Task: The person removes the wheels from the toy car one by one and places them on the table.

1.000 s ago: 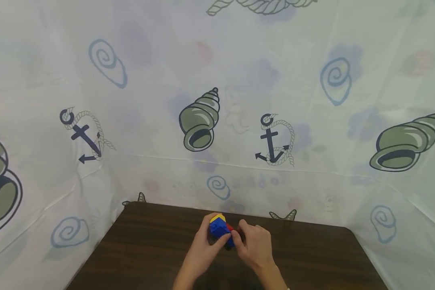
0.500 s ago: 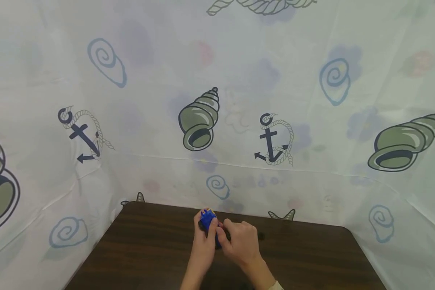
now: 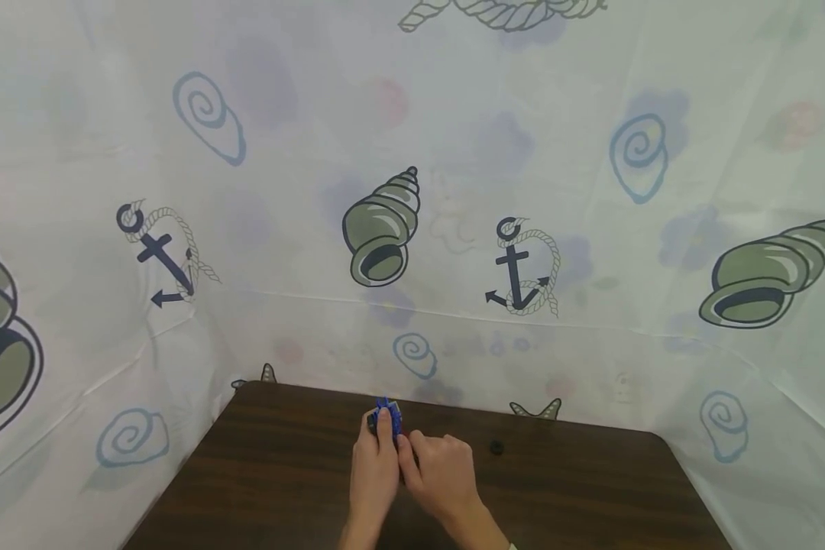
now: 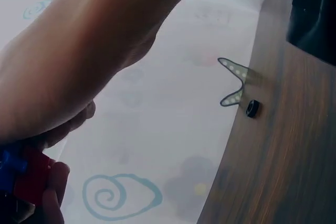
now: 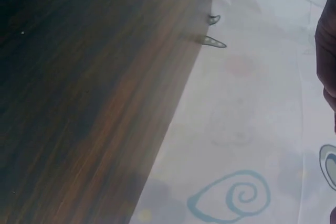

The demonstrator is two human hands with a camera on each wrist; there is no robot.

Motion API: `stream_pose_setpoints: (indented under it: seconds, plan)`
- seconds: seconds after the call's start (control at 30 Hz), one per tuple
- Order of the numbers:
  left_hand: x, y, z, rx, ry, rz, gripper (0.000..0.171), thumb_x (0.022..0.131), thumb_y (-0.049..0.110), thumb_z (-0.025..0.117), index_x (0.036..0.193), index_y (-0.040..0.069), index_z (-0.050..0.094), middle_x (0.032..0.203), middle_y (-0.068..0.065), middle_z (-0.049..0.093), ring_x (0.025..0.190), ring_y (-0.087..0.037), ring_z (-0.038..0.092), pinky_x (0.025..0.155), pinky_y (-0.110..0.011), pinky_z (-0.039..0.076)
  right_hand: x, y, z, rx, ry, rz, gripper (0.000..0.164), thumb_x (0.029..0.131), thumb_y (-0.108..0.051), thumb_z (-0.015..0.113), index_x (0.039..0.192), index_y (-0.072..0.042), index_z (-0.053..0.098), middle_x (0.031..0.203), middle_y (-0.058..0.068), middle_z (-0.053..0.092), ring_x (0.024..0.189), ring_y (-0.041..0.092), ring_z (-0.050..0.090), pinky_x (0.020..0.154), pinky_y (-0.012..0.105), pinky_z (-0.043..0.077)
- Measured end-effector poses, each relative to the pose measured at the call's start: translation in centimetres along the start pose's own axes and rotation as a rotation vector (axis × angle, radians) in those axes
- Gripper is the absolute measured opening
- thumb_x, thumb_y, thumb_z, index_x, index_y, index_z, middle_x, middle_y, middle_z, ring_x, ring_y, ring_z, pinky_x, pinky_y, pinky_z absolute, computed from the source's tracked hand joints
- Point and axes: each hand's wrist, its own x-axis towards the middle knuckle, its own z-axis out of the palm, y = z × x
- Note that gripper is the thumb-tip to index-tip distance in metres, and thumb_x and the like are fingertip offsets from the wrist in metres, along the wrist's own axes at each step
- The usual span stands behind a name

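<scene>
A building-block toy (image 3: 395, 418) in blue and red is held between my two hands above the back of the table. My left hand (image 3: 374, 472) grips it, thumb laid along its blue studded top. At its near right side, the thumb and curled fingers of my right hand (image 3: 445, 473) pinch it, hiding much of the red part. The left wrist view shows its red block (image 4: 32, 177) between fingers at the lower left. Right of the hands a small black toy wheel (image 3: 497, 448) stands on the tabletop. Only an edge of a hand shows in the right wrist view.
The dark wood-grain table (image 3: 577, 489) ends at a pale curtain (image 3: 454, 359) printed with shells, anchors and starfish. This curtain rises behind the table and along both sides. A dark object (image 4: 315, 14) fills the upper right corner of the left wrist view.
Both hands have shifted left with the toy, which has turned so its yellow face no longer shows. The black wheel has come into sight on the table as the right hand moved off it.
</scene>
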Motion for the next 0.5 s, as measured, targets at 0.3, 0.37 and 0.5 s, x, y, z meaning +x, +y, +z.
stream_pose_setpoints:
  seconds: [0.3, 0.37, 0.5]
  plan:
    - [-0.39, 0.78, -0.16, 0.073, 0.069, 0.063, 0.045, 0.118, 0.042, 0.039, 0.139, 0.006, 0.057, 0.082, -0.006, 0.071, 0.065, -0.011, 0.064, 0.057, -0.029, 0.051, 0.41, -0.05, 0.17, -0.016, 0.027, -0.045, 0.049, 0.113, -0.03, 0.048, 0.065, -0.022, 0.043, 0.048, -0.015, 0.035, 0.048, -0.004, 0.012, 0.047, 0.013, 0.008]
    - [-0.4, 0.92, -0.33, 0.071, 0.053, 0.069, 0.045, 0.118, 0.041, 0.039, 0.14, 0.005, 0.057, 0.081, -0.006, 0.071, 0.064, -0.009, 0.064, 0.056, -0.028, 0.051, 0.47, -0.04, 0.32, 0.0, 0.049, -0.082, 0.05, 0.115, -0.029, 0.043, 0.066, -0.021, 0.043, 0.048, -0.014, 0.034, 0.05, -0.005, 0.01, 0.048, 0.012, 0.007]
    - [-0.1, 0.78, -0.8, 0.066, 0.005, 0.08, 0.047, 0.119, 0.04, 0.038, 0.141, 0.003, 0.056, 0.083, -0.006, 0.073, 0.064, -0.008, 0.065, 0.056, -0.027, 0.053, 0.52, -0.28, 0.49, 0.039, 0.051, -0.111, 0.051, 0.117, -0.026, 0.039, 0.066, -0.02, 0.043, 0.049, -0.014, 0.034, 0.053, -0.008, 0.008, 0.049, 0.008, 0.006]
